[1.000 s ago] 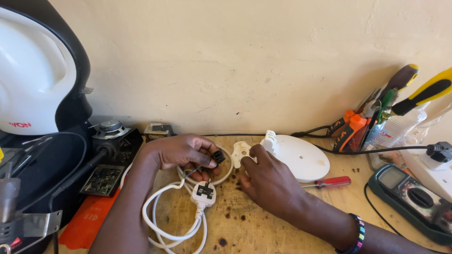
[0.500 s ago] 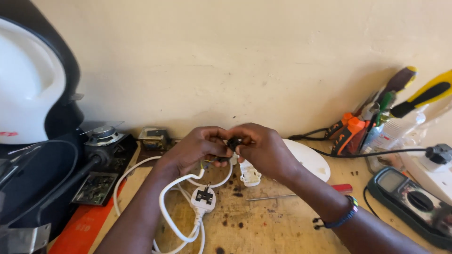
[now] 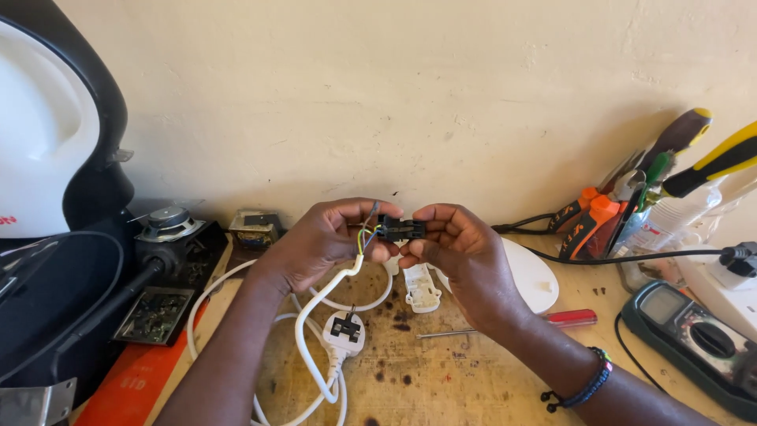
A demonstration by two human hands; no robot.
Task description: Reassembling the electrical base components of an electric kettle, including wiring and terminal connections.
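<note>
Head view, close above workbench (image 3: 441, 379)

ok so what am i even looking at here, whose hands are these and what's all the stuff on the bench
There is no machine here. A person wears a camera on the head, so this single view looks down at that person's own two bare hands above a stained wooden workbench set against a pale wall.

The left hand and right hand together hold a small black connector block with thin coloured wires running into it from a white cable. That cable coils on the bench and ends in a white plug.

Under the hands lie a small white plastic piece, a round white cover and a red-handled screwdriver. At right sit a multimeter and a bunch of hand tools; at left, a circuit board.
</note>
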